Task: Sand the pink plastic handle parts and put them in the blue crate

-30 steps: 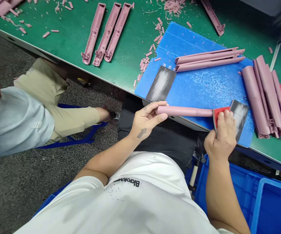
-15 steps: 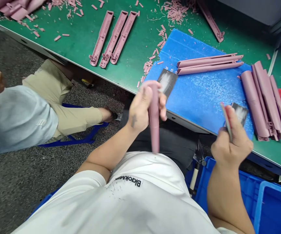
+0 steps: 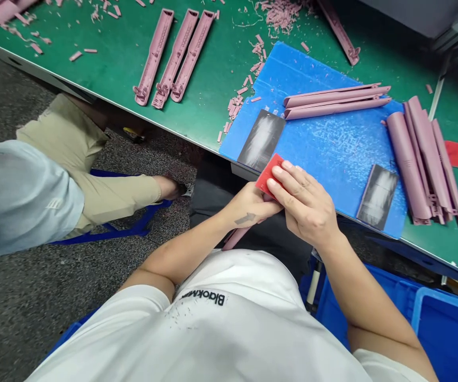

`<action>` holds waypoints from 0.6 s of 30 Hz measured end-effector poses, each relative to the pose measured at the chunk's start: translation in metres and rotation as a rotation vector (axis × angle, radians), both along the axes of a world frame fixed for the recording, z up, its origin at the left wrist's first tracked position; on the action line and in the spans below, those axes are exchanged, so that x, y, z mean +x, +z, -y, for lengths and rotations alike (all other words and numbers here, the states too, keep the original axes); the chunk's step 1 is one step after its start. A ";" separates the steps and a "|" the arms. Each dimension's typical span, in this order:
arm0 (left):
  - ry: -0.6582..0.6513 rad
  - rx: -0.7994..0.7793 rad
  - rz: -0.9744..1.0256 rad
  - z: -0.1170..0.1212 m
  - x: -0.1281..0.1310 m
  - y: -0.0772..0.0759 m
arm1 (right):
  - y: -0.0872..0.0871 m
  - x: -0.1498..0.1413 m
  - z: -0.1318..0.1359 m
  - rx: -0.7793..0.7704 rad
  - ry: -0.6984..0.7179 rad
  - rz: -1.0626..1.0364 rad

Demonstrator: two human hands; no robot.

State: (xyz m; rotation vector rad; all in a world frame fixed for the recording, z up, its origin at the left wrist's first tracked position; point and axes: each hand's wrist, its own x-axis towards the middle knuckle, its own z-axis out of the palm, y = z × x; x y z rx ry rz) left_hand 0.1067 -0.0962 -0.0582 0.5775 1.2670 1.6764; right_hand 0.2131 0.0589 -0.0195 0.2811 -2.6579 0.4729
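Observation:
In front of my waist, my left hand (image 3: 248, 206) is wrapped round a long pink plastic shell (image 3: 236, 237). Only its lower end shows below that hand. My right hand (image 3: 307, 204) lies over the shell's upper end, its fingers pressing a red sheet (image 3: 269, 174), apparently sandpaper, against it. Most of the shell is hidden by both hands. Beyond them on the blue mat (image 3: 312, 69) is a dark abrasive sheet (image 3: 261, 139) with whitish dust. A second dusty dark sheet (image 3: 378, 196) lies to the right, near the table edge.
Two pink shells (image 3: 336, 101) lie on the mat; several more (image 3: 407, 159) are at its right. Three open-sided pink shells (image 3: 181, 58) rest on the green table (image 3: 109, 69). Pink scraps (image 3: 280, 16) are scattered about. A seated person (image 3: 26, 196) is at left; blue crates (image 3: 447, 329) stand below right.
My right hand has moved left from the mat's right side, bringing the red sheet onto the pink shell. My left hand has turned the shell, tilting its lower end leftward.

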 end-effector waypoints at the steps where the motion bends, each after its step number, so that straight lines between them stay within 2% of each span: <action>1: -0.022 -0.004 0.013 -0.001 0.001 0.001 | -0.006 0.006 -0.005 -0.010 -0.002 -0.014; 5: -0.051 -0.019 0.069 -0.002 -0.006 0.010 | -0.027 0.025 -0.020 -0.021 -0.068 -0.025; 9: -0.042 -0.021 0.093 0.001 -0.021 0.019 | -0.039 0.038 -0.025 -0.094 -0.176 -0.085; 12: -0.023 -0.052 0.081 0.003 -0.022 0.014 | -0.043 0.047 -0.030 -0.133 -0.267 -0.194; 15: -0.015 -0.076 0.027 0.009 -0.014 0.001 | -0.044 0.058 -0.041 -0.125 -0.369 -0.167; 18: -0.005 -0.094 -0.226 0.021 -0.018 -0.001 | -0.041 0.069 -0.054 -0.128 -0.420 -0.240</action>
